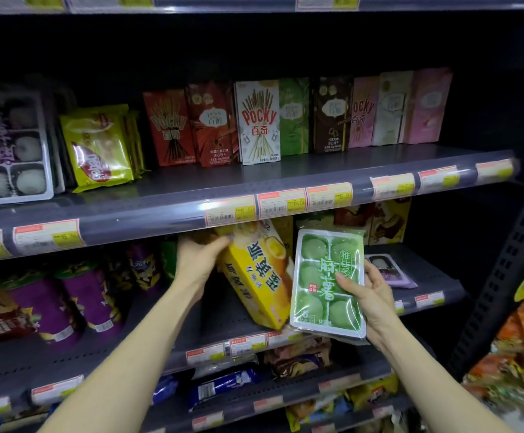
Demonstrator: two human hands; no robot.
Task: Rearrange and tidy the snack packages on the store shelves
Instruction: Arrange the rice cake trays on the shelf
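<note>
Left hand [199, 260] gripping tilted yellow box [259, 276], right hand [370, 295] holding green six-cell mochi tray [326, 285]

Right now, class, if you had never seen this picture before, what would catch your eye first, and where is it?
First, the two hands at centre: the right hand grips a bright green mochi tray, upright in front of the middle shelf, while the left hand holds a tilted yellow box beside it. Next, the row of Pocky boxes standing on the shelf above.
</note>
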